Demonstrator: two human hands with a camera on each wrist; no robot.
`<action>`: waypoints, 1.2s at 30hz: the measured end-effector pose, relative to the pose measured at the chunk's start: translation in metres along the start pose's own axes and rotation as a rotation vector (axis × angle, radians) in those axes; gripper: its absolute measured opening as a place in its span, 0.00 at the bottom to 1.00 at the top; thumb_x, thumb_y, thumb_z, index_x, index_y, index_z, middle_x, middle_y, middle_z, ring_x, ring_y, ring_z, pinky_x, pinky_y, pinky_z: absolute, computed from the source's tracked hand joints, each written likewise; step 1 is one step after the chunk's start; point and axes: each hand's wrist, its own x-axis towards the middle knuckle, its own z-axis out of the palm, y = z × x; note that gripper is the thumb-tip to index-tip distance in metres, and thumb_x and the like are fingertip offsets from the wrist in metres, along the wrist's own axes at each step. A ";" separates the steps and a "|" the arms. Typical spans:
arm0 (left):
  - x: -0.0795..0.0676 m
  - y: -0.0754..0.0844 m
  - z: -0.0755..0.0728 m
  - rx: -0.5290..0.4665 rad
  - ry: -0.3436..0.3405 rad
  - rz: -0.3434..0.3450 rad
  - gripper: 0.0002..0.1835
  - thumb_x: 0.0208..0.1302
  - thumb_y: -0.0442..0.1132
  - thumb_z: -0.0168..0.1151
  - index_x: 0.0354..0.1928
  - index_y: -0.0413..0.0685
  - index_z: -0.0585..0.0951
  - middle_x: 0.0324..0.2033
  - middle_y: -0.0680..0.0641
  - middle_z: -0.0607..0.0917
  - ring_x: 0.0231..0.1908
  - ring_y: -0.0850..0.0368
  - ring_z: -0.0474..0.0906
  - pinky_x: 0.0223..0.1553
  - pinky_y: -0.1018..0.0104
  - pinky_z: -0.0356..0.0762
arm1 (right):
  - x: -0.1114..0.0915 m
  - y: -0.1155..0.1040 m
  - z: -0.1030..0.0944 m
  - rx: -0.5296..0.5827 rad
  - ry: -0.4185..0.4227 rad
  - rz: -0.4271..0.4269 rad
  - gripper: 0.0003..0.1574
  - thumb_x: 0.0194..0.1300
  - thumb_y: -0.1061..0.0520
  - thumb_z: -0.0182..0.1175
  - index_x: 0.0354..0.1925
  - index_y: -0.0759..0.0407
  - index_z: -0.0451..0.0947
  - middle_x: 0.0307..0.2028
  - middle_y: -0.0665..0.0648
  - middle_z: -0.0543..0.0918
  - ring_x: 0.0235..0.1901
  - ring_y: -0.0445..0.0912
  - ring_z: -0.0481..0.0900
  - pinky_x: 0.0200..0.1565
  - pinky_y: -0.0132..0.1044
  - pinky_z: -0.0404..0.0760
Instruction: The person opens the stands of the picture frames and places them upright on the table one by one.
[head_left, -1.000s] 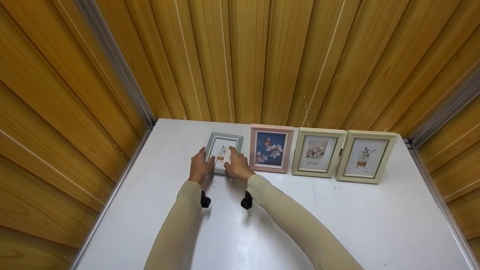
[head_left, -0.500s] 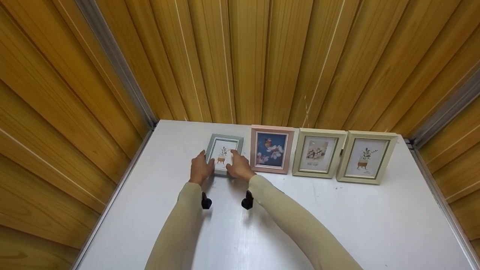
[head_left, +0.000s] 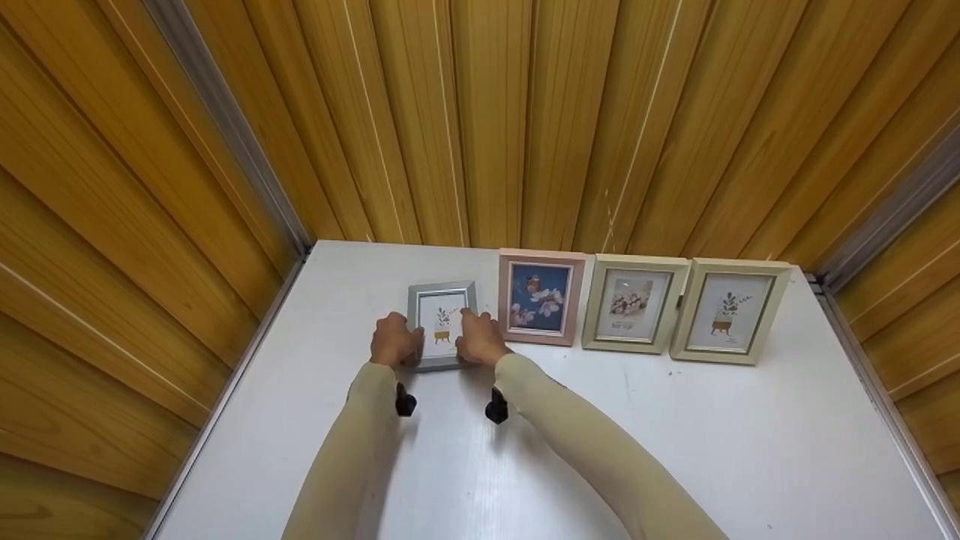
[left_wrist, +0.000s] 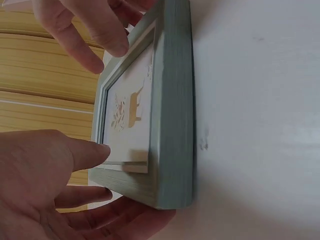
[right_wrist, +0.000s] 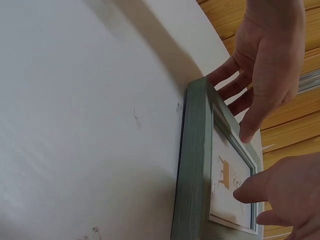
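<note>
A grey-green picture frame (head_left: 442, 360) with a potted-plant print stands leaning back on the white table, its lower edge toward me. My left hand (head_left: 394, 340) grips its left side; in the left wrist view that hand's thumb (left_wrist: 90, 152) lies over the front border while the other fingers reach round the side. On the opposite side my right hand (head_left: 481, 337) holds the frame, thumb in front. In the right wrist view, my right hand (right_wrist: 295, 195) overlaps the print, and my left hand (right_wrist: 270, 60) is at the far side.
To the right, a pink frame (head_left: 505, 300) with a blossom print and two cream frames, one in the middle (head_left: 626, 347) and one at the end (head_left: 712, 358), stand in a row. Wood-patterned panels (head_left: 487, 120) rise behind the white table (head_left: 480, 465).
Both hands have brought the grey-green frame nearer to me. It has turned from slanted to straighter, and its top edge sits lower in the head view. The other frames stay put.
</note>
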 end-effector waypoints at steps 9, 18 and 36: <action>-0.005 -0.009 -0.003 -0.082 -0.072 -0.022 0.21 0.65 0.34 0.67 0.56 0.29 0.78 0.41 0.34 0.84 0.29 0.46 0.85 0.26 0.60 0.83 | -0.003 0.006 0.004 -0.156 0.006 -0.128 0.13 0.59 0.68 0.64 0.45 0.64 0.83 0.39 0.66 0.85 0.43 0.62 0.81 0.47 0.53 0.79; -0.004 -0.011 -0.001 -0.051 -0.064 -0.020 0.22 0.65 0.35 0.68 0.56 0.29 0.78 0.44 0.34 0.84 0.34 0.45 0.85 0.35 0.56 0.85 | -0.002 0.008 0.007 -0.168 -0.024 -0.120 0.13 0.60 0.69 0.65 0.45 0.61 0.85 0.40 0.63 0.86 0.44 0.59 0.80 0.47 0.51 0.79; -0.006 -0.012 0.005 -0.026 0.058 0.009 0.16 0.61 0.34 0.67 0.47 0.29 0.84 0.38 0.36 0.86 0.32 0.46 0.82 0.35 0.55 0.83 | -0.014 0.016 0.007 0.022 0.157 -0.220 0.17 0.60 0.72 0.56 0.47 0.68 0.84 0.39 0.68 0.84 0.41 0.61 0.82 0.44 0.54 0.83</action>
